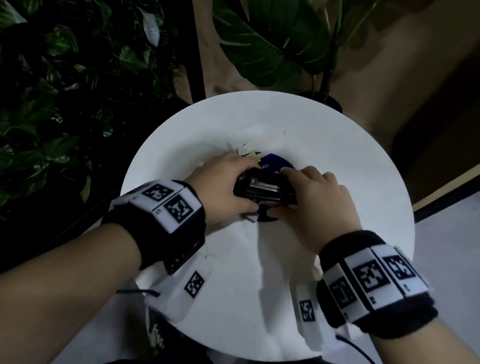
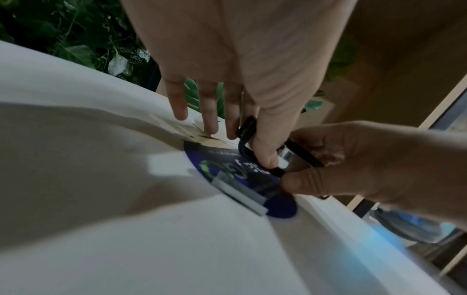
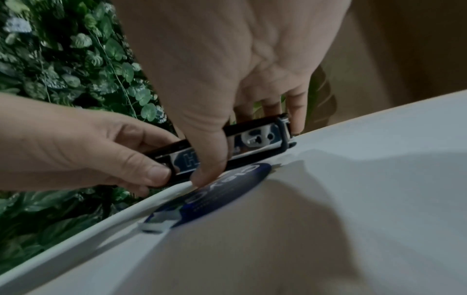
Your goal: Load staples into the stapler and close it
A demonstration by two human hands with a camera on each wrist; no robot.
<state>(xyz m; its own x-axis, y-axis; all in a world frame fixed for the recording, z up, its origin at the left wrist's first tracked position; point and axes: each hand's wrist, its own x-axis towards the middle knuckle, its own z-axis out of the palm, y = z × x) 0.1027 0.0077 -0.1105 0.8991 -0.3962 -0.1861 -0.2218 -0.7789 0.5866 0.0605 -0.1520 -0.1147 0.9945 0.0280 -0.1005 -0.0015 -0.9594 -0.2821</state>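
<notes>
We see both hands on the stapler point(image 1: 265, 189) above the round white table point(image 1: 368, 200) — left hand point(image 1: 219, 189) pinches one end. Right hand point(image 1: 317, 206) grips the other end, over a blue sticker point(image 3: 222, 191).

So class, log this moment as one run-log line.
left hand: grips stapler | right hand: grips stapler | place: over blue sticker, white table
</notes>
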